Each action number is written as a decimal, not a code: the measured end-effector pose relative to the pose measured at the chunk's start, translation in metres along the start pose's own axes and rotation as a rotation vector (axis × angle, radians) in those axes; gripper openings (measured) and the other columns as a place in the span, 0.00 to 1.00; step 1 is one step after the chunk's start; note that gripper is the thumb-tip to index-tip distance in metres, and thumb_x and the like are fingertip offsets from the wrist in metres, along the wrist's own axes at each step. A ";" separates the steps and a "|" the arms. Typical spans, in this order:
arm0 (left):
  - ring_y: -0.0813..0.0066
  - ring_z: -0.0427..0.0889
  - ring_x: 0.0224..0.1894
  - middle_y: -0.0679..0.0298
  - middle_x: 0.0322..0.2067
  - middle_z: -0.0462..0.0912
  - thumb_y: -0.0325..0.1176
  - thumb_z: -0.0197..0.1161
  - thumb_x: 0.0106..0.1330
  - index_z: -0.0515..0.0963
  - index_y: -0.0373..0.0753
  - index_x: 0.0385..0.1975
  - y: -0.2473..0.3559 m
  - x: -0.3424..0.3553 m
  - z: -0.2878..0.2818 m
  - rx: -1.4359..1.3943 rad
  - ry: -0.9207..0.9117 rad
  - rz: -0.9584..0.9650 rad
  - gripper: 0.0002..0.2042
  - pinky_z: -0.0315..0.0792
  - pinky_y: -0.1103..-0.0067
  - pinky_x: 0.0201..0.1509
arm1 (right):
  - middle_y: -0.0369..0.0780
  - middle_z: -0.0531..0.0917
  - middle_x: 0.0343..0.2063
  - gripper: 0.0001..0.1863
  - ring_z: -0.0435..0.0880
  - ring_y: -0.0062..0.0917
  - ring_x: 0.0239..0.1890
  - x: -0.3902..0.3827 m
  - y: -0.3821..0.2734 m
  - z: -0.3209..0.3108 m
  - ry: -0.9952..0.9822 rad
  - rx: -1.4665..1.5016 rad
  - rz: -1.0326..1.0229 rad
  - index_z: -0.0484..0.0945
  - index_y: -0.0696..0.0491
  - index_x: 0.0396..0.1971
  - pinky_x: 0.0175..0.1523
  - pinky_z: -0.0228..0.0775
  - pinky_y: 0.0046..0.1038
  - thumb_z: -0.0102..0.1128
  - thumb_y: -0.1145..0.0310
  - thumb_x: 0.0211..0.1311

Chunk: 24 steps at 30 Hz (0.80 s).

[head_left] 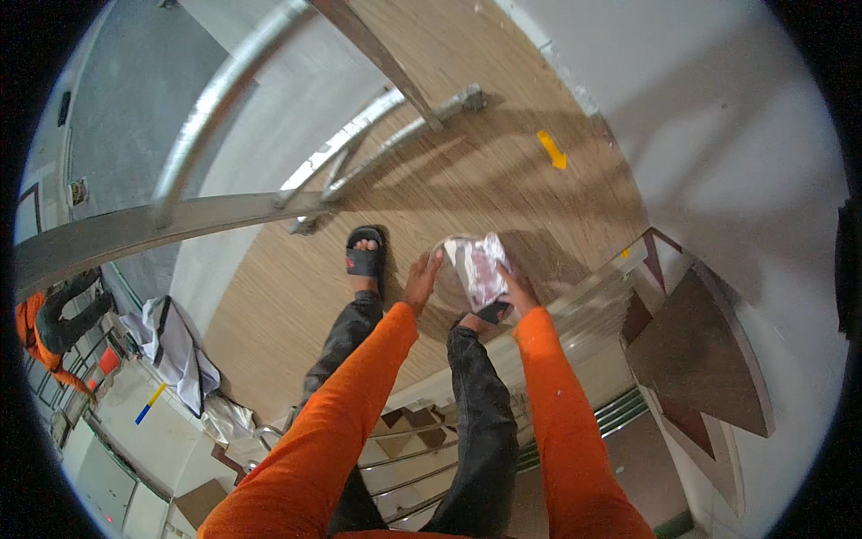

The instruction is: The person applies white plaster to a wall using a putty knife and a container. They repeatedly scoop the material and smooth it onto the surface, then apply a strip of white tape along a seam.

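Observation:
A crumpled silvery and pinkish packet (482, 271) is between my hands, above the wooden floor. Around its left side runs the curved edge of a clear, see-through container (442, 287), whose full shape I cannot make out. My left hand (422, 280) holds this clear edge from the left, with the fingers pointing up along it. From the right, my right hand (519, 292) grips the packet, its thumb lying over the front. The packet and the right hand partly cover my right foot.
A metal frame with tubular legs (386, 153) stands ahead on the left. A yellow arrow (553, 150) marks the floor ahead right. Stairs with brown panels (696, 346) lie at the right. Metal rails run beneath me. A white cloth (180, 355) and another person (56, 328) in orange are far left.

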State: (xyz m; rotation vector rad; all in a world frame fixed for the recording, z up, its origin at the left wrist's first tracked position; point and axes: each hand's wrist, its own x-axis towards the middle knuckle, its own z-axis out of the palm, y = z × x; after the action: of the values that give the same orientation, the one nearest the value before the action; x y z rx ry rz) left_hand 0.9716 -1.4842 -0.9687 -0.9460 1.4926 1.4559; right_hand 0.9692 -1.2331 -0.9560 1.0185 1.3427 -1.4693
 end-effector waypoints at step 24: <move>0.62 0.83 0.37 0.54 0.38 0.84 0.44 0.64 0.65 0.78 0.34 0.48 -0.202 -0.304 -0.267 0.057 0.674 -0.229 0.20 0.78 0.72 0.36 | 0.49 0.85 0.45 0.37 0.85 0.43 0.49 -0.073 -0.001 -0.043 0.333 -1.187 0.031 0.83 0.54 0.47 0.54 0.75 0.40 0.60 0.33 0.55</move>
State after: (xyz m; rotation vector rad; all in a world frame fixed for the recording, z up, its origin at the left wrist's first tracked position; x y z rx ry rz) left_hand 1.2578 -1.7702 -0.7665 -1.6159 1.7996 0.9599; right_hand 0.9895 -1.1852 -0.8892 0.4588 2.0036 -0.2678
